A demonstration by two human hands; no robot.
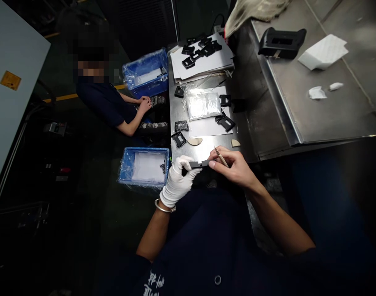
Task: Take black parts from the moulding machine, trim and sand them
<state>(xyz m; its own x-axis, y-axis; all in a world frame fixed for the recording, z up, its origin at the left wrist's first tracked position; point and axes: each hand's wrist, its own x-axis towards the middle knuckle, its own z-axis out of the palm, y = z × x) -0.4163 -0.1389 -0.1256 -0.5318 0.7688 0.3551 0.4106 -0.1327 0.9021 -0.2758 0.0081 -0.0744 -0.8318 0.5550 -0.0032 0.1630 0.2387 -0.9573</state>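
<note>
My left hand (178,181), in a white glove, grips one end of a small black plastic part (198,164) over the table's near edge. My bare right hand (232,166) touches the other end with its fingertips and holds a slim, light-handled tool with a dark pointed tip (221,157). Whether the tip is a blade cannot be made out. Just beyond lie a black plastic frame (178,139), a dark wrapped piece (181,126) and a tan half-round piece (194,141). A shiny clear bag (204,105) rests on white paper farther back.
Several black parts (201,50) lie on stacked paper at the back. Two blue bins (123,167) lined with plastic stand left of the table, near a seated person (110,102). To the right, a metal bench (323,111) holds a larger black housing (282,42) and crumpled paper.
</note>
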